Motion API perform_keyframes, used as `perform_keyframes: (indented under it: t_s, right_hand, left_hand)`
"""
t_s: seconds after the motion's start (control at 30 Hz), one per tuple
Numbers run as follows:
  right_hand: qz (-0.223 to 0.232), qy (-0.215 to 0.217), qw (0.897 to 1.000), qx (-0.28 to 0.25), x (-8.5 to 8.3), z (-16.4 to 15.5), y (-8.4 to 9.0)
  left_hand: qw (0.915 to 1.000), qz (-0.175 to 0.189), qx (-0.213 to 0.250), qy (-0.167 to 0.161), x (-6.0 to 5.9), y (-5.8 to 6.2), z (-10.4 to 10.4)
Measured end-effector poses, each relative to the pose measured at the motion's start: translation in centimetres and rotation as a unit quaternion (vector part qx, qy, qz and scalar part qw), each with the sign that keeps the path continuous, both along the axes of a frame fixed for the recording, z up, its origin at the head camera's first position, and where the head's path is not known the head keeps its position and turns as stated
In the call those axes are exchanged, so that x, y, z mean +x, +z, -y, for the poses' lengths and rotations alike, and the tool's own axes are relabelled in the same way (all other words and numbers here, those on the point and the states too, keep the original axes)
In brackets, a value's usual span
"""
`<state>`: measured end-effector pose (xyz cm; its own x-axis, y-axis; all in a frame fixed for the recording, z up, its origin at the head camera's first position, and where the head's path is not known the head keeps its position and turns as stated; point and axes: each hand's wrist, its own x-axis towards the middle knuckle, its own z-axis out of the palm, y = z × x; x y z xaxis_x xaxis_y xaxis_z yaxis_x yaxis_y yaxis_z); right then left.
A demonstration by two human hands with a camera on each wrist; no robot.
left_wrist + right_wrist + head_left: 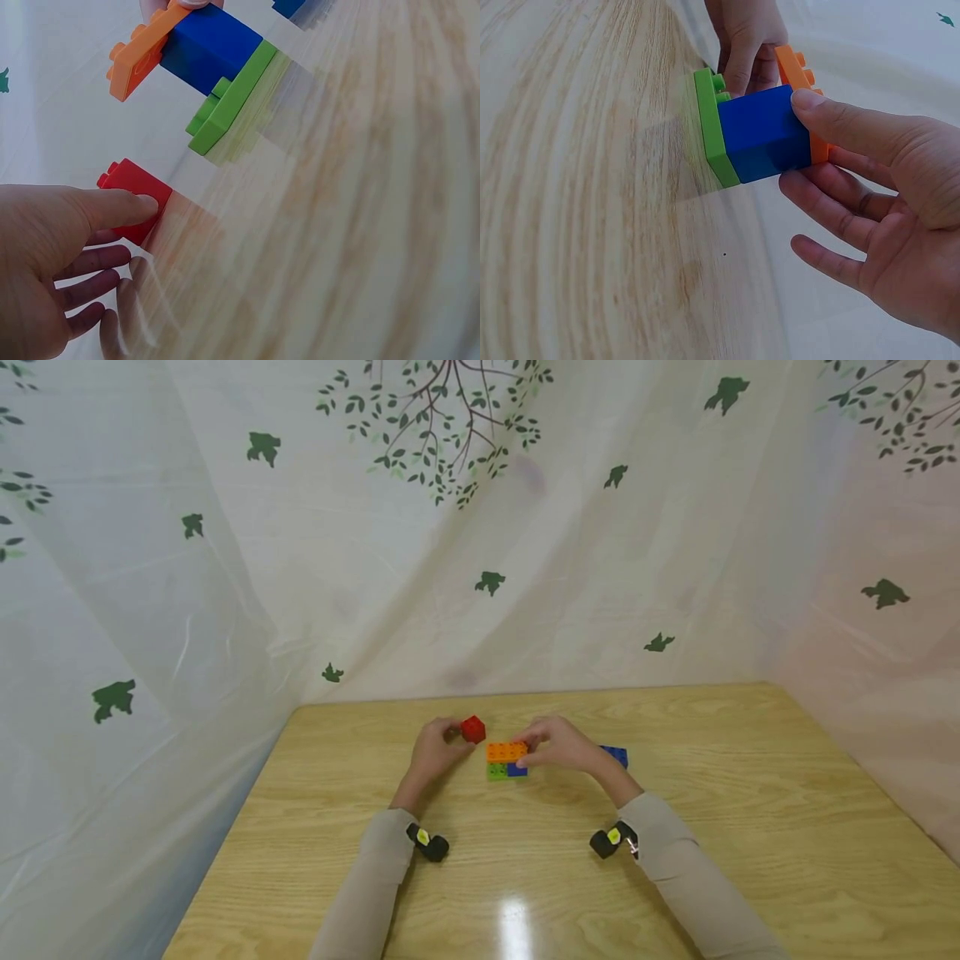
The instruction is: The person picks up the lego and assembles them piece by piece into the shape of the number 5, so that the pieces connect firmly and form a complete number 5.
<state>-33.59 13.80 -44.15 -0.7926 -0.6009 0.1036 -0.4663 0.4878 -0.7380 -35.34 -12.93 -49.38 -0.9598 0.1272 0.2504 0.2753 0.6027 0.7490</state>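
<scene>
My left hand (433, 752) pinches a red building brick (473, 729) standing on the table, thumb on its near side. To its right stands a small stack. A thin green brick (714, 135) lies at the bottom, a taller blue brick (769, 131) sits on one end of it, and a thin orange brick (504, 752) lies across the top, overhanging the green studs. My right hand (562, 745) grips the stack's right end at the orange brick, with the thumb (817, 105) at the seam with the blue one. The far-side fingertips are partly hidden.
Another blue brick (618, 756) lies on the wooden table (750, 827) beyond my right wrist, partly covered by it. A pale curtain (420, 610) with leaf prints hangs behind the table and on both sides.
</scene>
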Motion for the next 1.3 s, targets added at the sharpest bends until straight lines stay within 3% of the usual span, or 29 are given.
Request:
perform_keyframes:
  t_s: [0.8, 1.3]
  right_hand:
    - [0.005, -0.001, 1.0, 0.0, 0.0, -0.05, -0.06]
    - [0.01, -0.009, 1.0, 0.004, 0.04, -0.01, 0.02]
  left_hand:
    - [0.9994, 0.031, 0.004, 0.016, -0.12, -0.07, -0.07]
    - [0.996, 0.07, 0.025, 0.05, 0.35, 0.47, -0.15]
